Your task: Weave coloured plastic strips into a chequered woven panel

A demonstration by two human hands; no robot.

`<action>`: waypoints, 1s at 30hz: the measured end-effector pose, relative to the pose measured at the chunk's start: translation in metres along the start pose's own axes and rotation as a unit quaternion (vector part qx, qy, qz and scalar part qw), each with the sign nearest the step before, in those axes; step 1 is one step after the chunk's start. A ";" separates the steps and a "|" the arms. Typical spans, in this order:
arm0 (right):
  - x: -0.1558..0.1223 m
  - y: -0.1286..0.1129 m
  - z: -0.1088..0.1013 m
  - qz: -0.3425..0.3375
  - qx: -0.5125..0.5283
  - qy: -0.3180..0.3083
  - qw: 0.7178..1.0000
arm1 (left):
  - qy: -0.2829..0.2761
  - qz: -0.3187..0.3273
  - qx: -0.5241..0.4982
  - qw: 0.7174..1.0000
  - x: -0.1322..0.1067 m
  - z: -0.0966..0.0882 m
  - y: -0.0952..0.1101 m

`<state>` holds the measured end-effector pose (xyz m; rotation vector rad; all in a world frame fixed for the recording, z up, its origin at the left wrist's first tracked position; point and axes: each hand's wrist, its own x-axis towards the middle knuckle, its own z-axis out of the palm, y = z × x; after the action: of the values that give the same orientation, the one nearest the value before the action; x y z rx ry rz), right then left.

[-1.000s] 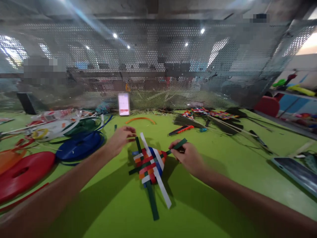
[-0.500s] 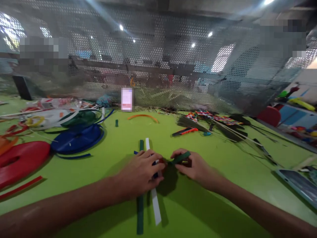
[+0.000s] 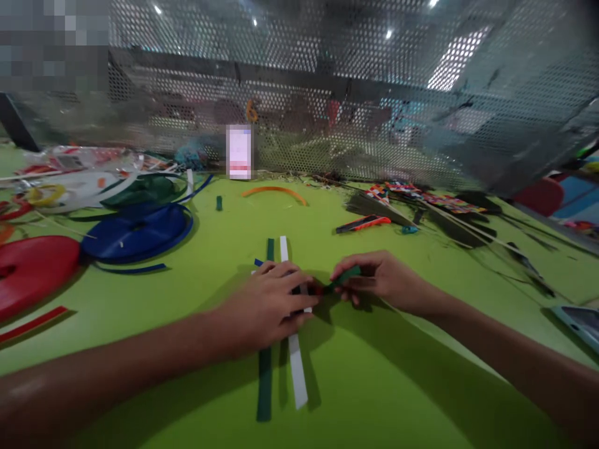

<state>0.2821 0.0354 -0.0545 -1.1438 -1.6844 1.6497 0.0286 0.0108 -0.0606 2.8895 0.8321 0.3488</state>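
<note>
- At far left, a flat red coil of strip [image 3: 37, 271] lies on the green bench [image 3: 397, 393], cut by the edge of the view; a loose red strip [image 3: 35, 324] lies in front.
- Next is a blue coil of strip [image 3: 138, 232], with a green coil [image 3: 145, 190] behind it.
- Further back, a smartphone [image 3: 239, 153] with lit screen stands upright near the perforated panel [image 3: 299, 143].
- In the middle, the left hand [image 3: 266, 305] is laid over a woven piece [image 3: 304, 289] and covers most of it. Its fingers are spread; I cannot tell if they grip or only press.
- From under this hand, a dark green strip [image 3: 264, 386] and a white strip [image 3: 298, 374] come out at front and back.
- Just right of the woven piece, the right hand [image 3: 379, 277] pinches a short green strip [image 3: 349, 274] between thumb and fingers.
- Behind the right hand lies an orange-black utility knife [image 3: 364, 223].
- At back right are colourful checkered pieces [image 3: 452, 201].
</note>
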 end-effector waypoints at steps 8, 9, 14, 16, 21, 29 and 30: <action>0.029 -0.011 0.014 -0.007 -0.065 -0.035 0.997 | -0.008 -0.016 -0.013 1.000 -0.003 0.001 0.001; 0.030 -0.012 0.014 -0.004 -0.074 -0.037 0.997 | -0.004 -0.017 -0.013 1.000 -0.004 0.001 0.002; 0.027 -0.017 0.014 -0.072 -0.183 -0.022 0.980 | 0.000 -0.017 0.008 1.000 -0.004 -0.001 0.007; 0.023 -0.019 0.015 -0.052 -0.177 -0.003 0.983 | -0.004 -0.011 0.031 0.999 -0.004 -0.001 0.007; 0.013 -0.025 0.014 0.003 -0.076 -0.024 0.997 | -0.004 -0.014 0.042 0.999 -0.004 0.000 0.007; 0.015 -0.021 0.015 -0.008 -0.131 -0.010 0.991 | -0.012 -0.020 0.044 0.999 -0.003 -0.001 0.009; 0.015 -0.020 0.018 -0.013 -0.137 0.003 0.990 | -0.011 -0.022 0.044 0.999 -0.003 -0.002 0.009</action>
<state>0.2553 0.0404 -0.0404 -1.2448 -1.9591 1.4286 0.0307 0.0020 -0.0580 2.9453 0.9280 0.2821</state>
